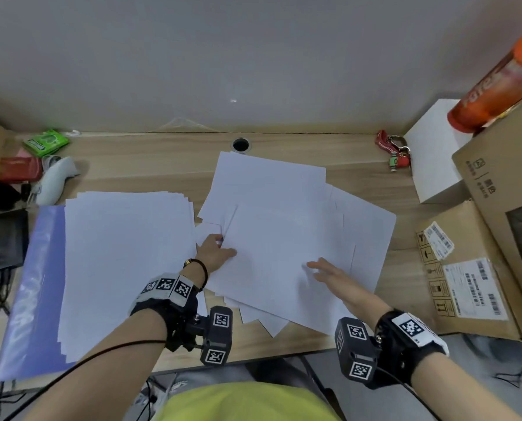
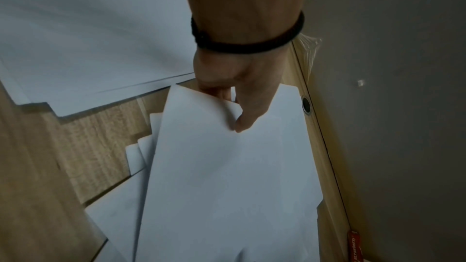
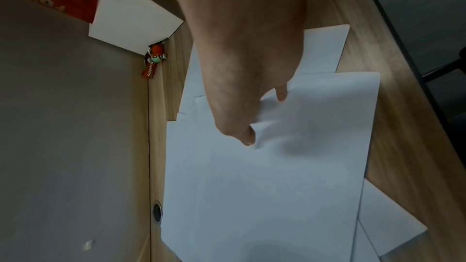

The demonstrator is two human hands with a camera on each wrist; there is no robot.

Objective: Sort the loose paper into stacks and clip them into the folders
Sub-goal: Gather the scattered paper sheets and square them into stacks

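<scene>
Loose paper point(image 1: 287, 238), smooth white rectangular sheets, fans mid-desk; left hand point(image 1: 215, 252) pinches a sheet's edge, right hand point(image 1: 329, 273) lies flat, fingers straight.

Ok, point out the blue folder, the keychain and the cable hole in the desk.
blue folder point(image 1: 25, 287), head view, bare left cover.
keychain point(image 1: 387, 147), head view, red strap.
cable hole point(image 1: 241, 144), head view, dark centre.

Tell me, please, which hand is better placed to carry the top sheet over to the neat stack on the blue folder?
Probably the left hand. It already pinches the top sheet at its left edge and is nearer the neat stack on the blue folder. The right hand only rests flat on the sheet.
</scene>
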